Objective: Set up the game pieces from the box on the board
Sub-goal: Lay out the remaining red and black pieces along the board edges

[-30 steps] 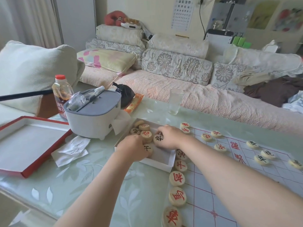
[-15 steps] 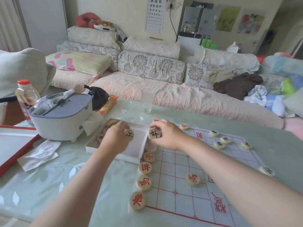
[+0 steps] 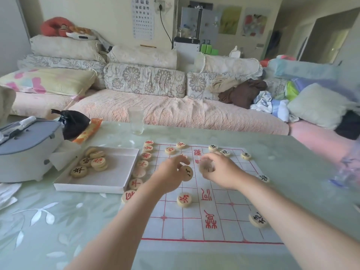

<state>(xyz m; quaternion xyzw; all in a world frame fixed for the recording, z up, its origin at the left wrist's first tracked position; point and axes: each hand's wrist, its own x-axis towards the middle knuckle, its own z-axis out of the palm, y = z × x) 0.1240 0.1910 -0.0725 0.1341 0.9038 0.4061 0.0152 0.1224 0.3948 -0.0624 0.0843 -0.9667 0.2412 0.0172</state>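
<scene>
A black-marked piece [image 3: 187,173] is being pinched between the thumb and fingers of the left hand [image 3: 171,172] and is being held above the middle of the board [image 3: 224,228]. A second piece [image 3: 206,167], too blurred for its mark to be read, is being gripped in the curled fingers of the right hand [image 3: 220,170] just beside it. Several more pieces [image 3: 97,162] are still being kept in the white box [image 3: 116,172] at the left of the board, so the task is being judged as only partly done. The main risk is being created by how near the two hands are to each other: if knuckles are being bumped together, a disc is likely being shaken loose, and a round disc that is being dropped on edge is probably being sent rolling into the red piece [image 3: 184,199] below the hands or into the red column [image 3: 136,183] along the board's left edge. The black piece [image 3: 257,220] close to the right forearm is being exposed to a sweep if that arm is being lowered. The board looks thin and the table [image 3: 58,221] smooth, so every set piece is being put at risk if the sheet is being dragged by a wrist. A black-marked piece could also be wrongly set down among the red ones.
</scene>
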